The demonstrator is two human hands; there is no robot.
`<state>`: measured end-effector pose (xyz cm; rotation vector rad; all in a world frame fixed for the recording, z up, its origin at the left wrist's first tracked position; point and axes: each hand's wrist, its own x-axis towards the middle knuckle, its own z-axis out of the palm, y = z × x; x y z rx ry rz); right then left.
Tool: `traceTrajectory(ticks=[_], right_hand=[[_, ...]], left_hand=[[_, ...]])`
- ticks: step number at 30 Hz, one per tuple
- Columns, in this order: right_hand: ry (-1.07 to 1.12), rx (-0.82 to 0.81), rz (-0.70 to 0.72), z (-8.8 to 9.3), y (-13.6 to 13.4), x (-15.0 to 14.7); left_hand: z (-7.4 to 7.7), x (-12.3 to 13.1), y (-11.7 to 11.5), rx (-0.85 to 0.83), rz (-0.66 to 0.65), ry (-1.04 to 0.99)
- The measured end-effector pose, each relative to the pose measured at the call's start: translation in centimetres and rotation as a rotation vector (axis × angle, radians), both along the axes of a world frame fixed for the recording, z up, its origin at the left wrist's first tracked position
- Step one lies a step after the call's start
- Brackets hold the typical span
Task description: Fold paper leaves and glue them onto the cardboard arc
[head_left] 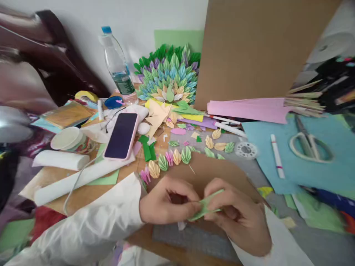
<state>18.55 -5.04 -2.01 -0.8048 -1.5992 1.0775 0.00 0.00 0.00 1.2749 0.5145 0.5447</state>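
Observation:
Between my two hands is a small green paper leaf, held low over a brown cardboard disc. My left hand pinches its left end between thumb and forefinger. The other end is gripped by the closed fingers of my right hand. Pleated paper leaves in pink, yellow and green, such as this yellow leaf, line the disc's upper left edge. Several loose leaves, among them a green one, lie just beyond the disc. The leaf's middle is partly covered by my fingers.
A phone lies to the left, near white paper rolls and a paper cup. Behind stand a water bottle and a paper peacock. On the right are scissors, a marker and a tape spool by blue paper.

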Motion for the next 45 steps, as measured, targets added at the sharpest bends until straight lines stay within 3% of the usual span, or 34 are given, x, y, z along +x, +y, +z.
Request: traceTrajectory(ticks=[6,11,19,26,34,45], right_hand=[[0.124,-0.146,-0.016,0.0,-0.1,-0.6],[0.164,-0.200,0.012,-0.1,-0.2,-0.7],[0.131,-0.172,0.002,-0.2,-0.1,-0.2],[0.162,-0.178,-0.066,-0.2,-0.1,-0.4],[0.159,-0.324,-0.102,0.0,0.2,-0.2],[0.011,-0.254,-0.127,1.4,0.9,0.1]], left_hand=[[-0.4,-0.1,-0.2,0.337,-0.007,0.007],[-0.6,0.1,-0.1,0.503,-0.008,-0.043],[-0.3,0.0,-0.3,0.463,0.019,0.028],[-0.8,-0.1,-0.7,0.316,-0.001,0.052],[-0.9,0.1,-0.5,0.457,0.087,0.046],[-1.1,0.1,-0.6,0.536,0.197,0.099]])
